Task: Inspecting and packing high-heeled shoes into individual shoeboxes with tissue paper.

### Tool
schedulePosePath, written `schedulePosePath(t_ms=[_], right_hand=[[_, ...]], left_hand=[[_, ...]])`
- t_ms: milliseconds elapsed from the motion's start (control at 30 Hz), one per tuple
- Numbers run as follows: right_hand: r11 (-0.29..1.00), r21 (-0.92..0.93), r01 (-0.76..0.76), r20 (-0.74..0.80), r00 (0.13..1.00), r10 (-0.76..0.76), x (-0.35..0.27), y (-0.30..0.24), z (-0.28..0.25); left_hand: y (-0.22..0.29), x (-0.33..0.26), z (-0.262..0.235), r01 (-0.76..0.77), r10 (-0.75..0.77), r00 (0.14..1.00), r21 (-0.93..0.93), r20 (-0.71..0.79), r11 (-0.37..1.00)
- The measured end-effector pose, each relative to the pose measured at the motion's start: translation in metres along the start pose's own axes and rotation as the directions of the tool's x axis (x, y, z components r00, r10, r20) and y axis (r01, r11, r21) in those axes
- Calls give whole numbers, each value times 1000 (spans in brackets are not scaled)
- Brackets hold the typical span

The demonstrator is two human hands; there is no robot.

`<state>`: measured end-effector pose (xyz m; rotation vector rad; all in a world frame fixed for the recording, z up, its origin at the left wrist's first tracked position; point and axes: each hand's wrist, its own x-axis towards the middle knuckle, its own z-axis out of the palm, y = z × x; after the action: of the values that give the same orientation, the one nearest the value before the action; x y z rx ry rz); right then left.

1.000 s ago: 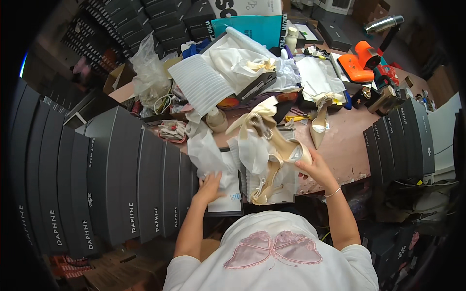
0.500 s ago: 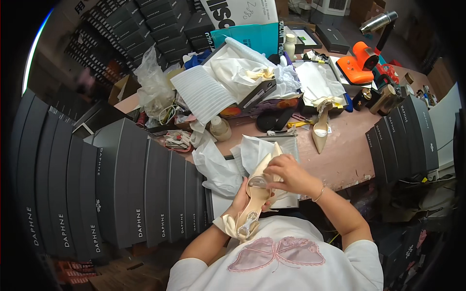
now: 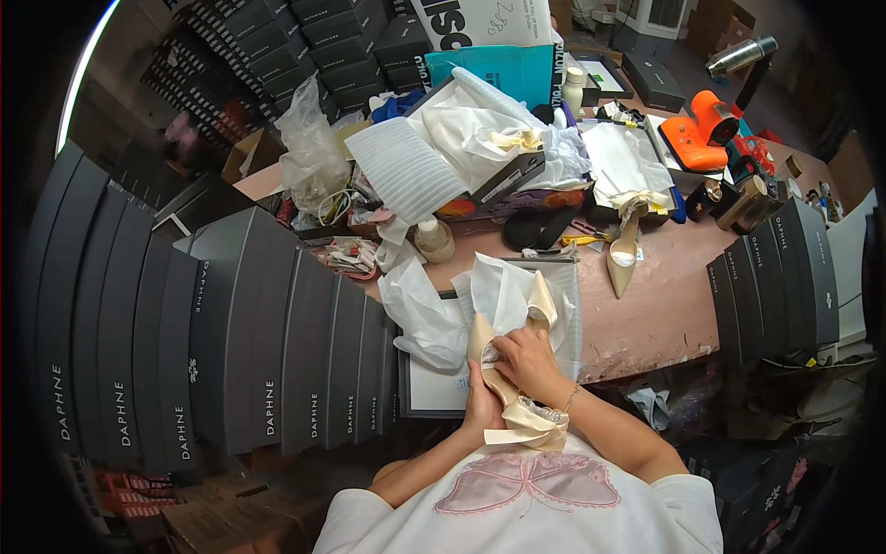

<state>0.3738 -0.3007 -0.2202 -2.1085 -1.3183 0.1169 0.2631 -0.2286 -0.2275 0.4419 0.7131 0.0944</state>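
Note:
A cream pointed-toe shoe (image 3: 481,336) with a satin bow and a sparkling ornament at its ankle end is held over the open shoe box. My left hand (image 3: 481,403) is closed round its side from below. My right hand (image 3: 532,361) bends over the shoe with its fingers tucked in at the opening behind the toe; whatever they grip is hidden. The toe of a second cream shoe (image 3: 543,303) shows just beyond my right hand, and what supports it is hidden. White tissue paper (image 3: 417,309) spills from the shoe box (image 3: 438,397) beneath.
Dark shoe boxes (image 3: 245,332) stand in a row at the left, with more boxes (image 3: 771,277) at the right. Another cream shoe (image 3: 624,261) lies on the pink table (image 3: 655,314). Further back are a bottle (image 3: 434,242), an open tissue-filled box (image 3: 503,180) and an orange device (image 3: 697,138).
The held shoe has swung, its toe now pointing more up and left. My right hand has moved down into its opening. The second shoe's toe shows more clearly, and the view has shifted slightly.

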Motion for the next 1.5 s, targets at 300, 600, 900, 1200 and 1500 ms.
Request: schedulePosePath(t_ms=[300,600,900,1200,1500], right_hand=[[968,247,-38,37,999,29,-10,-3,-22],[927,312,-209,407,911,68,12,10,-20],[771,559,-305,417,907,57,3,30,-46],[897,-442,-13,50,998,39,28,121,18],[923,-168,345,204,929,-310,4,24,14]], left_hand=[[5,0,8,-66,65,997,12,31,998],[-2,3,-2,-52,53,999,16,-2,998],[7,13,-8,-70,73,996,59,-56,996],[14,12,-17,50,-50,997,10,-51,999],[-3,4,-1,-29,29,1000,59,6,998]])
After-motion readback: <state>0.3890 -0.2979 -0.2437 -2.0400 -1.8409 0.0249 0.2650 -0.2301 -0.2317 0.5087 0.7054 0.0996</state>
